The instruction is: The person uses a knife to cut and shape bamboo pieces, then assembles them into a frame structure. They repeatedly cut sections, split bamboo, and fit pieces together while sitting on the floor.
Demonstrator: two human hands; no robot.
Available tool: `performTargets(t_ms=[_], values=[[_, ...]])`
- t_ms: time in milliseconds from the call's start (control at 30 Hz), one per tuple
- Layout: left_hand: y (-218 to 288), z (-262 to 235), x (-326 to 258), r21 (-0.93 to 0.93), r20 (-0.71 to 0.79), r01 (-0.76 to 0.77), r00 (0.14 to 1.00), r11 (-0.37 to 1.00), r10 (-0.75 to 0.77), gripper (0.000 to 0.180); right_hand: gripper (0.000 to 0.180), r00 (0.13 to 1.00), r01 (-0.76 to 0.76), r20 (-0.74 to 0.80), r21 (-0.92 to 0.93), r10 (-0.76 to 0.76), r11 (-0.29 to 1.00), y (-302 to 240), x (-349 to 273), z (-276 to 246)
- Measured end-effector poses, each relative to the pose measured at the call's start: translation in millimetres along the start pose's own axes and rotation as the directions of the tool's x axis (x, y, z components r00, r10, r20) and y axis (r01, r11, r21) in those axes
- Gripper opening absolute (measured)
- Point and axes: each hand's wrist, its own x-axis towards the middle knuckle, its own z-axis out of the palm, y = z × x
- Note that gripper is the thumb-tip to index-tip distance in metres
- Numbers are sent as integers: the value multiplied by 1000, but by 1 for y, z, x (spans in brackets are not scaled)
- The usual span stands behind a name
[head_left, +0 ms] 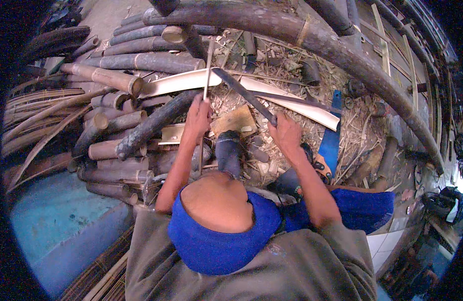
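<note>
My left hand is closed around a thin pale bamboo strip, which stands nearly upright out of the fist. In my right hand is a machete, its long dark blade slanting up and left so the tip comes close to the strip. The fingers wrap its grip and mostly hide it. Two split bamboo halves with pale insides lie beyond the hands, a left half and a right half. Between my hands and just past my boot sits a wooden block.
A handsaw with a blue blade and orange handle lies right of my right forearm. Bamboo poles are piled at the left. A thick curved pole arches across the far side. Shavings litter the ground.
</note>
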Motion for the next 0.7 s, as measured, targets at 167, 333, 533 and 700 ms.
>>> performTargets(t_ms=[167, 333, 533, 700], values=[[48, -12, -42, -181, 264, 496, 856, 849, -443, 31, 39, 933, 286, 257, -109, -251, 952, -21, 14, 0], [65, -20, -70, -177, 223, 580, 810, 795, -542, 35, 43, 900, 357, 312, -124, -305, 926, -27, 18, 9], [77, -38, -93, -336, 348, 585, 805, 738, -480, 26, 31, 937, 321, 185, -116, -298, 940, 11, 39, 14], [47, -69, -123, -161, 379, 453, 849, 877, -369, 31, 35, 995, -90, 28, -249, 100, 964, 73, 53, -27]])
